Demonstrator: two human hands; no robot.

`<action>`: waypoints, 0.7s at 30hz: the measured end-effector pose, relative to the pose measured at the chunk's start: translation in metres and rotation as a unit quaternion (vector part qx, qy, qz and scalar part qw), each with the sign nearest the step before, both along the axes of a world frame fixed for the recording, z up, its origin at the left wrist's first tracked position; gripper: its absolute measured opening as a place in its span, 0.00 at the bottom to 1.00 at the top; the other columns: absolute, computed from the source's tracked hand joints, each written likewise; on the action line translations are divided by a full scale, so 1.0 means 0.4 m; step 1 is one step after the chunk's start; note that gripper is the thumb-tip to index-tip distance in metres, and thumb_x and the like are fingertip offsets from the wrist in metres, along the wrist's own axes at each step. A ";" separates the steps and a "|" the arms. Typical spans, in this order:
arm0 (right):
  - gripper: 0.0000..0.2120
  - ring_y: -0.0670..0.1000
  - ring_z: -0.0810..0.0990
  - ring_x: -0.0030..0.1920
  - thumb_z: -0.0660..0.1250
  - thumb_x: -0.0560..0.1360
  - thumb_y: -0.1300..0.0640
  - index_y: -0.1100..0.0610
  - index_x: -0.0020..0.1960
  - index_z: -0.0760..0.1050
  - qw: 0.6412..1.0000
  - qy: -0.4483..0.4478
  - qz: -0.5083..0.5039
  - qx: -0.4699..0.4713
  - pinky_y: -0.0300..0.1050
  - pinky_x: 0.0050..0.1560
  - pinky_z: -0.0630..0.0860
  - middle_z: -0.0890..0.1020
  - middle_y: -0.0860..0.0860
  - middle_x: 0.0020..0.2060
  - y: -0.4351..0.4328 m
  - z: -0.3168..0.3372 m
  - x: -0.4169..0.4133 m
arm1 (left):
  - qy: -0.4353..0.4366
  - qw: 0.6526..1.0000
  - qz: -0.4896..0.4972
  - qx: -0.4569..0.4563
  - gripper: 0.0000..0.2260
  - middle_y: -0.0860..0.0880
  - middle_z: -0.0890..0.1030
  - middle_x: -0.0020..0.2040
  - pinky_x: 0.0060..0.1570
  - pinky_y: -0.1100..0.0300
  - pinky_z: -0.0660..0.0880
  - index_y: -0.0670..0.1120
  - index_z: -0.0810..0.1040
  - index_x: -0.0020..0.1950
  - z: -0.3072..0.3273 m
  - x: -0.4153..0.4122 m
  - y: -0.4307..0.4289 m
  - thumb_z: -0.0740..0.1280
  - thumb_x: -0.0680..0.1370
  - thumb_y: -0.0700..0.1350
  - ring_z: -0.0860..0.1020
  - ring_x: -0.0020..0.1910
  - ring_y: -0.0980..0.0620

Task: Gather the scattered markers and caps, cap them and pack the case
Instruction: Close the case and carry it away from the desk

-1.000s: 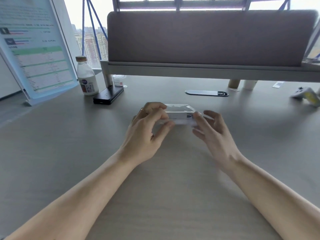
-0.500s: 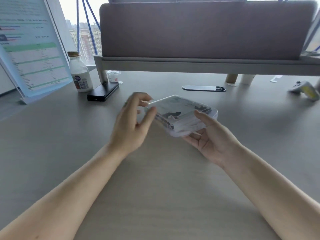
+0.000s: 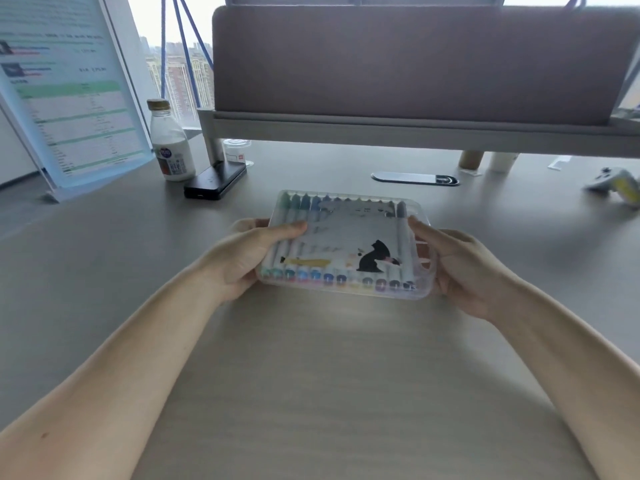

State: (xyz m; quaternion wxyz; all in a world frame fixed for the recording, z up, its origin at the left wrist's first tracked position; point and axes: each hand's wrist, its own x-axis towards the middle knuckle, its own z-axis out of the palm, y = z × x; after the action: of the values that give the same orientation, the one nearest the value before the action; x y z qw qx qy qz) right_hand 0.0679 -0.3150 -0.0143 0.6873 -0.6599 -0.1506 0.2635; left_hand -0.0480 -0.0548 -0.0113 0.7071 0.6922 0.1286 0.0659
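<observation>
A clear plastic marker case (image 3: 346, 244) is held above the desk, its lid facing me with a black cat picture on it. Inside lies a row of several capped markers (image 3: 332, 280), their coloured ends showing along the near edge. My left hand (image 3: 249, 258) grips the case's left side, thumb on the lid. My right hand (image 3: 460, 268) grips the right side, thumb on the lid near the top right. No loose markers or caps show on the desk.
A milk bottle (image 3: 171, 147), a black box (image 3: 216, 181) and a small clear cup (image 3: 237, 150) stand at the back left, beside a slanted blue sign (image 3: 69, 98). A grey divider (image 3: 415, 60) runs along the back. A game controller (image 3: 616, 183) lies far right.
The case was lying flat on the desk, then was lifted and tilted; now both hands hold it by its sides with the lid turned toward me, nearer than before.
</observation>
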 end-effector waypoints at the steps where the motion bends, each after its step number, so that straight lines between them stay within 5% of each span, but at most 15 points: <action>1: 0.21 0.60 0.87 0.53 0.68 0.77 0.47 0.62 0.61 0.81 1.000 -0.024 0.007 -0.018 0.57 0.53 0.85 0.87 0.60 0.54 -0.001 -0.003 0.000 | -0.002 1.000 0.012 0.006 0.15 0.41 0.87 0.53 0.54 0.50 0.82 0.41 0.83 0.57 -0.005 0.003 0.002 0.74 0.75 0.47 0.86 0.53 0.41; 7: 0.22 0.60 0.86 0.55 0.75 0.71 0.55 0.64 0.62 0.80 0.995 -0.080 0.015 -0.061 0.59 0.61 0.81 0.86 0.61 0.53 -0.005 -0.023 0.007 | -0.046 0.992 0.052 0.105 0.13 0.45 0.88 0.52 0.61 0.41 0.80 0.44 0.84 0.56 -0.040 0.007 -0.008 0.74 0.77 0.51 0.86 0.53 0.43; 14: 0.36 0.61 0.86 0.54 0.80 0.61 0.48 0.60 0.65 0.75 0.992 -0.114 -0.010 -0.057 0.66 0.61 0.79 0.86 0.62 0.54 -0.003 -0.028 -0.008 | -0.024 0.973 0.094 0.208 0.31 0.46 0.87 0.50 0.59 0.40 0.80 0.46 0.83 0.56 -0.030 -0.026 -0.030 0.70 0.67 0.71 0.86 0.51 0.46; 21: 0.39 0.58 0.88 0.51 0.82 0.57 0.43 0.56 0.63 0.77 0.986 -0.143 0.041 -0.079 0.61 0.61 0.80 0.88 0.56 0.50 -0.002 -0.016 -0.037 | 0.050 0.985 0.032 0.163 0.10 0.48 0.87 0.57 0.65 0.48 0.77 0.47 0.82 0.62 0.002 -0.143 -0.015 0.69 0.82 0.47 0.85 0.58 0.48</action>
State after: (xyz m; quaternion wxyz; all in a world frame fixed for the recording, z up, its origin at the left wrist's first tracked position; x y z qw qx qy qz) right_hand 0.0531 -0.3156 -0.0207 0.5933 -0.7360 -0.2532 0.2054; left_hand -0.1052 -0.0607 -0.0105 0.5746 0.7965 0.1734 0.0734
